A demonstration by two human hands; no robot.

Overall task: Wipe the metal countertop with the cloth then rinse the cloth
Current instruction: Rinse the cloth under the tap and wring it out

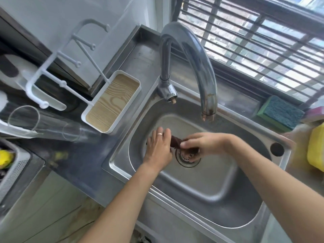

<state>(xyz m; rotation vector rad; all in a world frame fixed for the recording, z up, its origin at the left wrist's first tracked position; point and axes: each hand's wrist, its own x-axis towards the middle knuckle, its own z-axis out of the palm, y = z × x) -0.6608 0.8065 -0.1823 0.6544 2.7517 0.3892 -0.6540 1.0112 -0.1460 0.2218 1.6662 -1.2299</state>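
Observation:
Both hands are down in the steel sink (219,193), just above the drain strainer (188,157). My left hand (158,149), with a ring on one finger, and my right hand (203,143) each grip an end of a dark brown cloth (175,142), which is bunched into a short roll between them. The curved tap spout (196,67) ends a little beyond and above my right hand; I see no water running from it. The metal countertop (140,57) runs along the back left of the sink.
A white tray with a wood-grain base (113,104) and white hook rack (57,71) stands left of the sink, with a clear glass (43,124) lying beside it. Green-blue sponge (280,114) and yellow sponge (316,148) sit at the right under the barred window.

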